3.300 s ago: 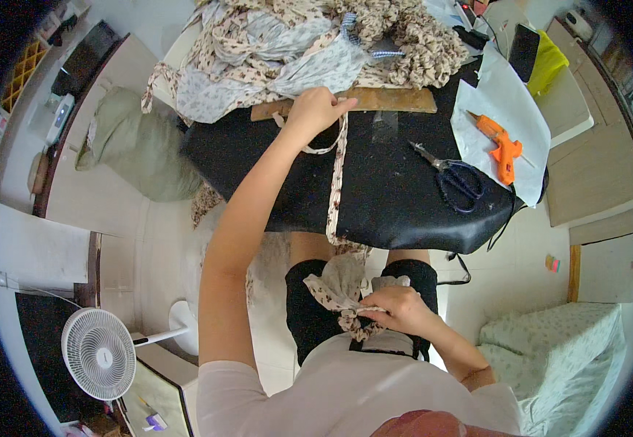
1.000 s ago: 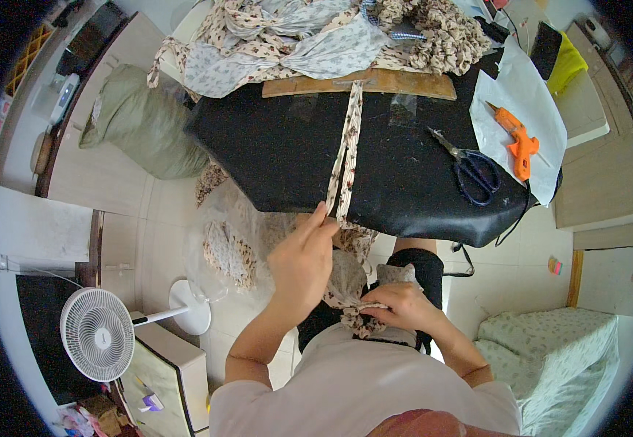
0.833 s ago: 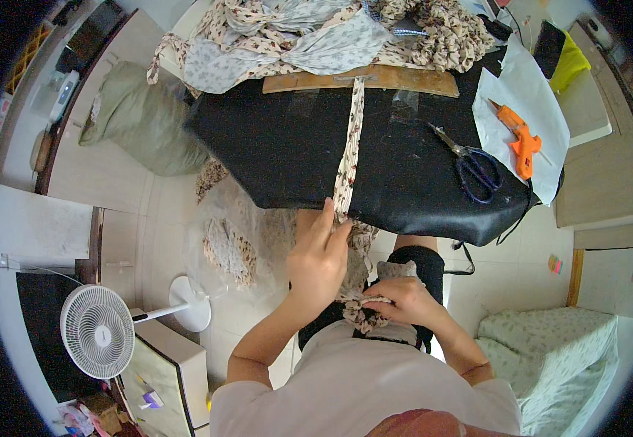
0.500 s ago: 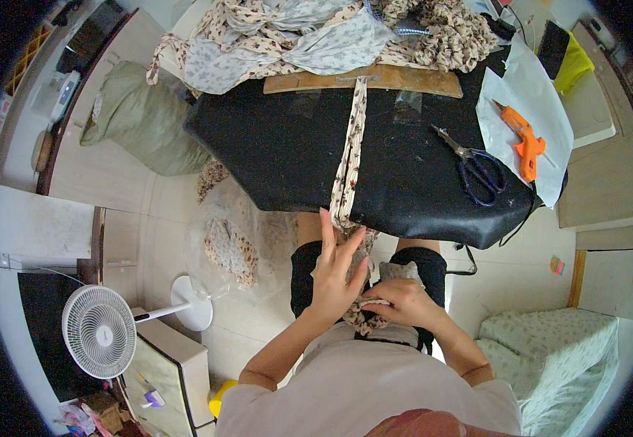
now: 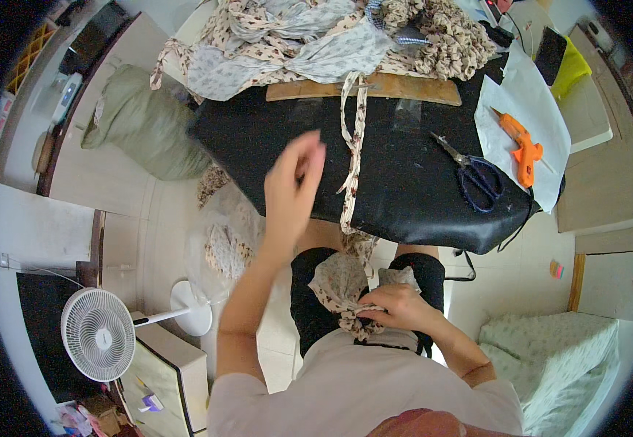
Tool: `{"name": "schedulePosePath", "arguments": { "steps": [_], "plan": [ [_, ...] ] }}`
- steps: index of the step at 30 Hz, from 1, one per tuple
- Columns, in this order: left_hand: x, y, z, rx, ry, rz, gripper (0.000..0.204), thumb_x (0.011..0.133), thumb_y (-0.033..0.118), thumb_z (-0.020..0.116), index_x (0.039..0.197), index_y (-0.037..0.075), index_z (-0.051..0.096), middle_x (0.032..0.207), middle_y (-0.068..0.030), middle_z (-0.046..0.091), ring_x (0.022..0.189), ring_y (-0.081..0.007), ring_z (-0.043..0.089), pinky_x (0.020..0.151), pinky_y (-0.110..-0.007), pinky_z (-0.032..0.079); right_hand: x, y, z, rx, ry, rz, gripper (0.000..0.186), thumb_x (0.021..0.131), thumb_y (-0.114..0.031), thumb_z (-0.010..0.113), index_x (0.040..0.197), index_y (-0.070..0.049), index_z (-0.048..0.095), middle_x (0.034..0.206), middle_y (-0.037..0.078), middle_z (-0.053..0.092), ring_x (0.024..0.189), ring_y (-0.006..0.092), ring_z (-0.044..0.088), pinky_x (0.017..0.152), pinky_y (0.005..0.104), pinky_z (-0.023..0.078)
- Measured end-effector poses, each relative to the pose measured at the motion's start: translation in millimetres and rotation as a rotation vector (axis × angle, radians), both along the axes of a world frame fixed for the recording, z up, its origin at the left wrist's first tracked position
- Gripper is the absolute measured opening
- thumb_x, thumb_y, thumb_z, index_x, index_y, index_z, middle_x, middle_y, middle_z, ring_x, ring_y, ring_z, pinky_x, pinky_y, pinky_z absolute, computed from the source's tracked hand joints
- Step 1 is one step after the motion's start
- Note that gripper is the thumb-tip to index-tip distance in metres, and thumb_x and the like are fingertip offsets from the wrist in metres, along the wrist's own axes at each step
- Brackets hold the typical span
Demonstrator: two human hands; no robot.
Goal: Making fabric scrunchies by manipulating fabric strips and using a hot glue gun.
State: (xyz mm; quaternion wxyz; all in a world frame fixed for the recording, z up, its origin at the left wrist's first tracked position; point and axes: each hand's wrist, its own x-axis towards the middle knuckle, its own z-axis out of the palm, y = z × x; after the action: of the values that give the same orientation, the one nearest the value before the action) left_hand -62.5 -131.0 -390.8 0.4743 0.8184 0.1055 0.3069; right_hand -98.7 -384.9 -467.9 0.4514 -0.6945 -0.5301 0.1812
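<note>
My right hand (image 5: 401,307) is closed on a gathered piece of floral fabric (image 5: 340,282) in my lap, its ruffled end bunched at the fingertips. My left hand (image 5: 294,182) is raised over the left part of the black table top (image 5: 258,156), smeared by motion; its fingers look curled, and no cloth shows in them. To its right, a narrow cream floral strip (image 5: 358,138) runs from a wooden board (image 5: 404,88) down over the near edge. One strand of it bows loosely to the left near the board.
Scissors (image 5: 477,178) and an orange glue gun (image 5: 524,149) on white paper (image 5: 491,109) lie at the right. Floral cloth and ruffles (image 5: 280,54) are heaped at the back. A white fan (image 5: 99,335) stands lower left; a stuffed sack (image 5: 138,124) leans beyond.
My left hand has left the strip and my lap and moved up and left over the table. The strip has gone from taut to loose. My right hand has stayed on the fabric.
</note>
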Motion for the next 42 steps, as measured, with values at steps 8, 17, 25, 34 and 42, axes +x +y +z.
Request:
{"name": "schedulePosePath", "arguments": {
  "steps": [8,17,25,34,42],
  "plan": [
    [129,54,21,0.45,0.514,-0.113,0.029,0.08,0.028,0.067,0.085,0.0,0.069,0.069,-0.0162,0.066,0.066,-0.0233,0.066,0.067,-0.033,0.052,-9,-1,9,-0.014,0.003,-0.034,0.018,0.074,-0.017,0.074,0.084,-0.005,0.065,0.076,0.011,0.066,0.067,0.0262,0.064,0.056,0.034,0.05],
    [90,38,32,-0.869,0.354,-0.532,0.027,0.088,0.02,0.062,0.102,-0.003,0.059,0.086,-0.0112,0.065,0.078,-0.018,0.065,0.078,-0.028,0.054,-2,-8,7,0.009,0.058,-0.056,0.017,0.076,-0.018,0.073,0.084,-0.004,0.066,0.076,0.011,0.066,0.066,0.0259,0.064,0.056,0.0335,0.05],
    [74,17,29,-0.879,0.335,-0.517,0.026,0.085,0.013,0.063,0.103,-0.006,0.058,0.094,-0.0174,0.065,0.087,-0.0231,0.066,0.08,-0.032,0.053,-5,-5,4,0.001,-0.005,-0.033,0.018,0.076,-0.017,0.072,0.086,-0.004,0.066,0.078,0.011,0.066,0.065,0.0259,0.064,0.057,0.0333,0.05],
    [0,-25,28,-0.846,0.466,-0.478,0.03,0.091,0.016,0.055,0.117,-0.001,0.056,0.092,-0.0127,0.066,0.083,-0.0223,0.066,0.073,-0.03,0.052,-1,-11,10,-0.034,0.061,-0.014,0.022,0.081,-0.025,0.067,0.089,-0.005,0.064,0.082,0.01,0.067,0.071,0.0269,0.066,0.063,0.0373,0.052],
    [-60,-55,-13,0.228,0.261,-0.023,0.034,0.08,0.003,0.064,0.114,0.003,0.061,0.086,-0.0073,0.066,0.061,-0.0159,0.063,0.056,-0.027,0.05,-2,-7,6,-0.007,0.027,-0.014,0.019,0.077,-0.02,0.071,0.087,-0.005,0.065,0.079,0.01,0.066,0.068,0.0265,0.065,0.059,0.0356,0.051]
  ]
}}
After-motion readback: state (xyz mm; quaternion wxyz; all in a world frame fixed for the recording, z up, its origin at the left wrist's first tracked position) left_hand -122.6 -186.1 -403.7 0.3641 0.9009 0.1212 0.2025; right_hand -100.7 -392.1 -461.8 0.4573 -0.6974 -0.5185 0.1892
